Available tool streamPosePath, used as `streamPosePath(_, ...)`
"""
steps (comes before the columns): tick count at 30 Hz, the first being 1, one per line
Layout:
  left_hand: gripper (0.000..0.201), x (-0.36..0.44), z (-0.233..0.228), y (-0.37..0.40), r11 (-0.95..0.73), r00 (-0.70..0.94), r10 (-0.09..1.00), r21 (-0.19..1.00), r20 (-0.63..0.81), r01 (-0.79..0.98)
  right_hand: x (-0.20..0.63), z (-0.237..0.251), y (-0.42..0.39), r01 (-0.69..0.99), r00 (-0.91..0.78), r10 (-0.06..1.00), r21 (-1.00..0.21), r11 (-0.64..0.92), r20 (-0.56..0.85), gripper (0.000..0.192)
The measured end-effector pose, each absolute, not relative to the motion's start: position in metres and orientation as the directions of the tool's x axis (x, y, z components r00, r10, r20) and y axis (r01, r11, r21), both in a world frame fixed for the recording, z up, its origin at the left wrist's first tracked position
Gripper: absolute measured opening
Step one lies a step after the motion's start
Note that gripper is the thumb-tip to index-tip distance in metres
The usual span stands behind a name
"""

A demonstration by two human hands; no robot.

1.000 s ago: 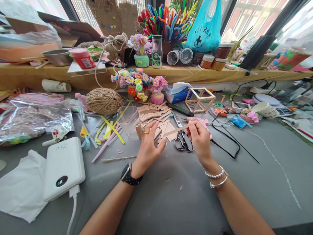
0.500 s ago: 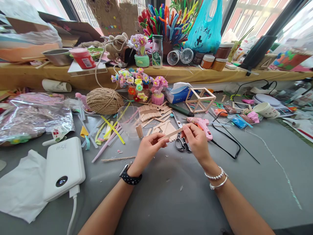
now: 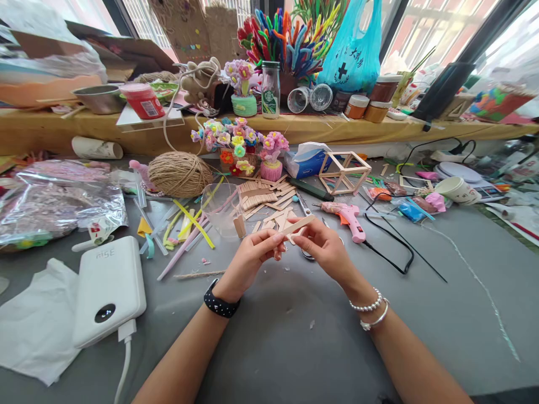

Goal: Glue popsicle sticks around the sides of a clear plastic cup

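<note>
My left hand [image 3: 251, 255] and my right hand [image 3: 322, 247] meet above the grey table [image 3: 295, 336], both pinching one flat wooden craft stick [image 3: 297, 225] that slants up to the right. Just beyond my fingers lies a pile of more wooden sticks [image 3: 263, 196]. Scissors [image 3: 306, 210] lie behind my right hand, mostly hidden by it. A pink glue gun [image 3: 347, 215] rests to the right with its black cord [image 3: 391, 252] trailing across the table.
A stick cube frame [image 3: 344, 171], a ball of twine [image 3: 179, 173], a clear cup [image 3: 221, 207] and small yarn flower pots [image 3: 270, 157] stand behind. A white power bank [image 3: 107, 289] and tissue [image 3: 33, 325] lie at the left. A cluttered shelf [image 3: 252, 126] runs along the back.
My left hand left the stick pile and closed on the stick's left end. My right hand drew the stick left, toward me, covering the scissors.
</note>
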State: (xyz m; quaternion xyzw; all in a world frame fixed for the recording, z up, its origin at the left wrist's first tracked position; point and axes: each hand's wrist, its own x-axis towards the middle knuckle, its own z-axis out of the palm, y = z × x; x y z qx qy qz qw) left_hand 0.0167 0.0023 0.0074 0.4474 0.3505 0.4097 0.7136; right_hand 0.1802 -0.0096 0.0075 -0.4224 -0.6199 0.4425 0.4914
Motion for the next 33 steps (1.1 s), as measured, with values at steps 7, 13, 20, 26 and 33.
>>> streamPosePath(7, 0.025, 0.021, 0.012, -0.002, 0.258, 0.484, 0.862, 0.952, -0.149, -0.166, 0.172, 0.003, -0.015, -0.075, -0.148, 0.95, -0.961, 0.266, 0.274, 0.01)
streamPosePath(13, 0.029, 0.015, 0.012, -0.007, -0.399, -0.021, 0.891, 0.804, 0.454, 0.441, 0.176, 0.006, -0.014, -0.003, 0.01, 0.969, -0.969, 0.247, 0.247, 0.018)
streamPosePath(20, 0.083, -0.011, 0.019, 0.008, -0.345, -0.198, 0.56, 0.443, 0.805, 0.827, 0.176, 0.009, -0.015, 0.076, 0.063, 0.976, -0.976, 0.203, 0.208, 0.025)
streamPosePath(26, 0.109, -0.016, 0.003, 0.027, -0.29, -0.246, 0.777, 0.676, 0.58, 0.677, 0.181, 0.005, -0.01, 0.171, 0.091, 0.983, -0.975, 0.144, 0.161, 0.028)
streamPosePath(33, 0.103, -0.017, 0.005, 0.026, -0.319, -0.325, 0.808, 0.829, 0.491, 0.46, 0.184, 0.003, -0.007, 0.183, 0.108, 0.978, -0.971, 0.156, 0.178, 0.027)
